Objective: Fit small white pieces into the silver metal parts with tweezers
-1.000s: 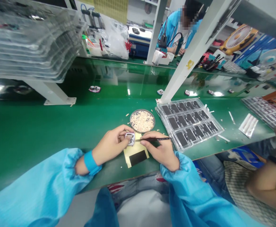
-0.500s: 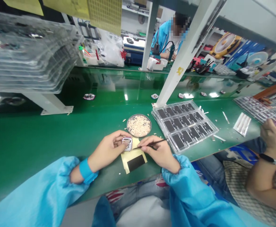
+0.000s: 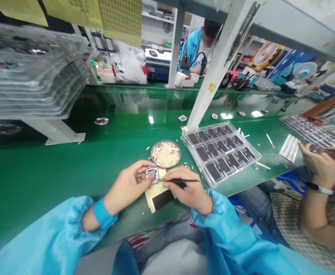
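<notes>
Between the thumb and fingers of my left hand point(image 3: 129, 185) is a small rounded-square device housing point(image 3: 152, 174) with a purplish rim and parts inside. My right hand point(image 3: 186, 189) is closed on dark tweezers point(image 3: 181, 180), whose tips reach the right edge of the housing. Whether the tips grip anything is too small to tell. Under both hands lies a yellow sheet point(image 3: 150, 198) with a black rectangle point(image 3: 163, 199) on it. Just beyond my hands stands a round dish point(image 3: 166, 154) full of tiny pale and dark pieces, with some scattered around it.
Stacked clear trays point(image 3: 221, 151) of black screens lie to the right, by a slanted white post point(image 3: 210, 72). More trays point(image 3: 32, 76) rise at the left. Several housings point(image 3: 101, 121) rest along the bench's back. A co-worker's hand point(image 3: 319, 162) is at the far right.
The tweezers have swung level, and their tips now meet the housing. My left hand still holds the housing. The whole view has shifted slightly. The co-worker's hands at right have moved.
</notes>
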Available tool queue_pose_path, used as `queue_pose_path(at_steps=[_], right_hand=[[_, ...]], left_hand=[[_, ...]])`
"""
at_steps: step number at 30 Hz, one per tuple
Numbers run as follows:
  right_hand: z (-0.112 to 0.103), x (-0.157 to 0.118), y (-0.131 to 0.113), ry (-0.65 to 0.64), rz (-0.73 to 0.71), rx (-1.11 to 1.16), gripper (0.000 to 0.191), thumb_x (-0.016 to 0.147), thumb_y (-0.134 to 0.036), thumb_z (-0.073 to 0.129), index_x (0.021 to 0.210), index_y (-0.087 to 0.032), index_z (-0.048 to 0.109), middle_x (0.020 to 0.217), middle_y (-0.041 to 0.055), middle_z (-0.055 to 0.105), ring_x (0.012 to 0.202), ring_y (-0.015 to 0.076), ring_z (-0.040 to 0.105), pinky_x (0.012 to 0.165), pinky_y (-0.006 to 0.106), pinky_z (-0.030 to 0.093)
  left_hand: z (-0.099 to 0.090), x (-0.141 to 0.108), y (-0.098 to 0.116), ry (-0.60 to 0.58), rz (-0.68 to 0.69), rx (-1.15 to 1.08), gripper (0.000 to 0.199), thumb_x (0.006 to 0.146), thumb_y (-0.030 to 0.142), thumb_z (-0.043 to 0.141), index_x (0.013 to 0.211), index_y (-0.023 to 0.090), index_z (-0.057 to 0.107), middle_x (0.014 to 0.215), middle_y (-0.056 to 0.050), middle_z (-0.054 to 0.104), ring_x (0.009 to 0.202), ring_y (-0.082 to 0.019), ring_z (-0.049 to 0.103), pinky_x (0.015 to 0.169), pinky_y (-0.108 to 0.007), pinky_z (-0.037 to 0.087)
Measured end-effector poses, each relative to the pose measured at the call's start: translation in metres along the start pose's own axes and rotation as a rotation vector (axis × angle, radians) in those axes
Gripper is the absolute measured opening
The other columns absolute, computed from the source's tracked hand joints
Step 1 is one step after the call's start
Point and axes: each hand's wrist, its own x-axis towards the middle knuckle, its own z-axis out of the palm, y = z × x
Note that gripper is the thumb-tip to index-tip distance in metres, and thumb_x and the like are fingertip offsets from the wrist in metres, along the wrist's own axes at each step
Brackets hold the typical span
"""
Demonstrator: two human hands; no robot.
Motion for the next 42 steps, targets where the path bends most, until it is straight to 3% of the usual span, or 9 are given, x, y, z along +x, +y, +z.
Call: queue_pose_path(at_steps=[15,20,25,28,32,35,37,39,42], right_hand=[[-0.022,-0.013,-0.018,0.048,0.150,0.237,0.009,0.096,-0.024,0.061,0.093,-0.019,0.068,0.089,0.0080,0.074,0.087,0.0198,0.070,0.081,0.036,0.056],[-0.080,-0.007,-0.024,0.011,0.227,0.185,0.037,0.105,-0.038,0.039,0.079,-0.020,0.059,0.073,0.0039,0.066,0.068,0.0164,0.063,0.068,0.031,0.051],[-0.181,0.041,0.007,0.292,0.455,-0.583,0.032,0.095,-0.044,0.056,0.080,-0.017,0.065,0.070,0.0004,0.058,0.066,0.0151,0.052,0.063,0.028,0.040],[-0.206,0.049,0.010,0.060,0.637,-0.807,0.037,0.086,-0.049,0.066,0.067,-0.017,0.062,0.057,-0.0023,0.051,0.056,0.0131,0.044,0.054,0.027,0.030],[-0.162,0.017,-0.015,-0.402,0.562,-0.616,0.035,0.080,-0.057,0.071,0.075,-0.022,0.067,0.066,-0.0016,0.064,0.058,0.0146,0.055,0.054,0.027,0.036],[-0.127,-0.002,-0.035,-0.292,0.443,-0.750,0.026,0.077,-0.045,0.077,0.079,-0.023,0.063,0.078,0.0024,0.069,0.066,0.0195,0.061,0.058,0.031,0.041],[-0.130,0.000,-0.047,-0.202,0.416,-0.775,0.016,0.084,-0.037,0.070,0.082,-0.023,0.062,0.081,0.0025,0.068,0.071,0.0193,0.062,0.063,0.031,0.044],[-0.157,0.008,-0.062,-0.064,0.388,-0.787,0.015,0.090,-0.036,0.063,0.086,-0.021,0.064,0.082,0.0021,0.068,0.075,0.0184,0.062,0.069,0.031,0.046],[-0.221,0.015,-0.102,0.367,0.334,-0.825,0.026,0.092,-0.041,0.060,0.083,-0.018,0.068,0.072,0.0013,0.066,0.066,0.0164,0.059,0.060,0.030,0.043]], left_hand=[[0.001,-0.001,0.007,0.004,-0.129,-0.029,0.057,0.074,0.046,0.079,0.122,0.018,0.062,0.100,-0.007,0.076,0.083,-0.022,0.073,0.072,-0.029,0.061],[0.000,0.002,0.009,-0.018,-0.152,-0.019,0.063,0.068,0.055,0.081,0.115,0.017,0.061,0.086,-0.007,0.076,0.074,-0.022,0.072,0.059,-0.025,0.059],[0.003,0.005,0.017,-0.009,-0.180,-0.050,0.058,0.057,0.059,0.086,0.091,0.019,0.061,0.080,-0.007,0.076,0.069,-0.021,0.072,0.059,-0.024,0.060],[0.004,0.005,0.022,0.029,-0.227,-0.040,0.058,0.051,0.059,0.088,0.085,0.019,0.062,0.075,-0.005,0.075,0.062,-0.020,0.070,0.046,-0.021,0.055],[0.000,0.007,0.014,0.077,-0.309,-0.050,0.065,0.048,0.060,0.089,0.095,0.020,0.070,0.093,-0.007,0.078,0.087,-0.027,0.075,0.068,-0.027,0.065],[-0.005,0.008,0.006,0.079,-0.319,-0.008,0.065,0.051,0.061,0.087,0.100,0.021,0.072,0.103,-0.006,0.078,0.095,-0.029,0.075,0.078,-0.030,0.066],[-0.008,0.009,0.006,0.075,-0.298,0.045,0.066,0.053,0.063,0.085,0.102,0.022,0.072,0.103,-0.007,0.079,0.091,-0.028,0.075,0.079,-0.030,0.066],[-0.010,0.009,0.011,0.067,-0.266,0.081,0.066,0.053,0.064,0.084,0.101,0.021,0.073,0.100,-0.007,0.079,0.087,-0.028,0.076,0.078,-0.031,0.065],[-0.010,0.009,0.020,0.062,-0.200,0.104,0.065,0.053,0.065,0.084,0.098,0.019,0.075,0.093,-0.008,0.080,0.086,-0.029,0.076,0.075,-0.029,0.065]])
